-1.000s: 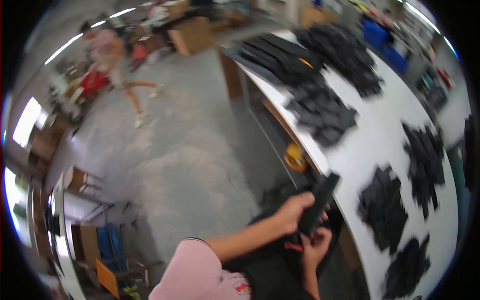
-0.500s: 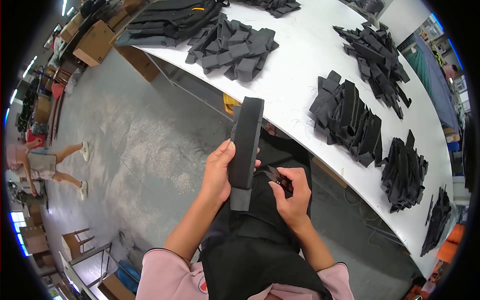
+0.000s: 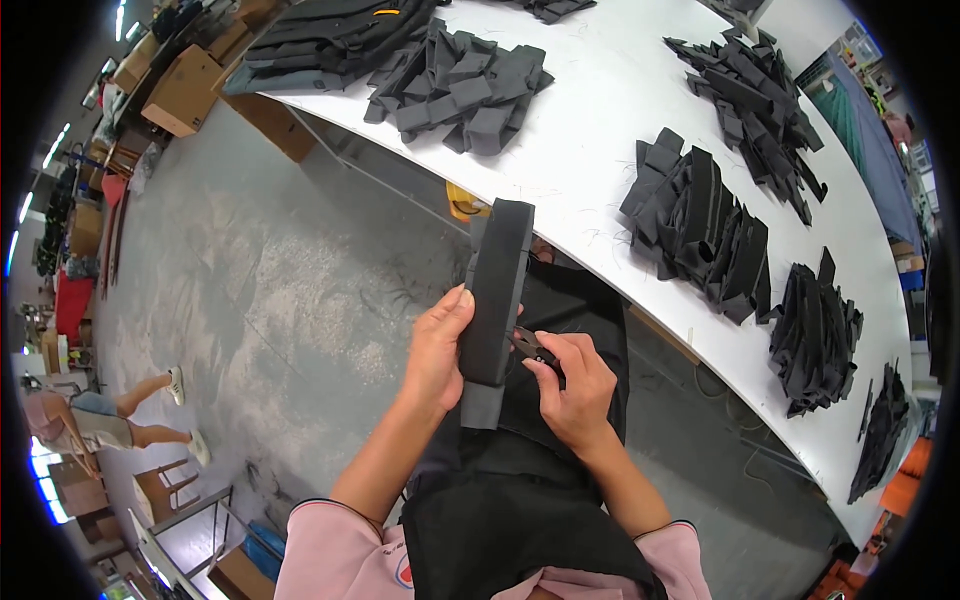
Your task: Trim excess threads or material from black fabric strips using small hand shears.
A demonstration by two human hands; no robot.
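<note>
My left hand (image 3: 438, 345) is closed around a stack of black fabric strips (image 3: 497, 290), held upright in front of my apron. The thumb presses on the near face, and part of the fingers is hidden behind the stack. A greyer end of fabric (image 3: 482, 407) hangs below. Pinched in my right hand (image 3: 575, 388) is a pair of small dark thread snips (image 3: 537, 352). Their blade tips are at the right edge of the strips, low down; whether they touch a thread is too small to tell.
A white table (image 3: 590, 120) runs from upper left to lower right. On it lie piles of dark fabric strips (image 3: 690, 225) and a stack of black bags (image 3: 330, 45). Under its edge is something yellow (image 3: 465, 203). At left, a person (image 3: 110, 425) walks near a wooden chair (image 3: 165, 490).
My right hand has moved slightly left, bringing the snips' tips to the edge of the strips. The walking person has moved lower in the picture at left.
</note>
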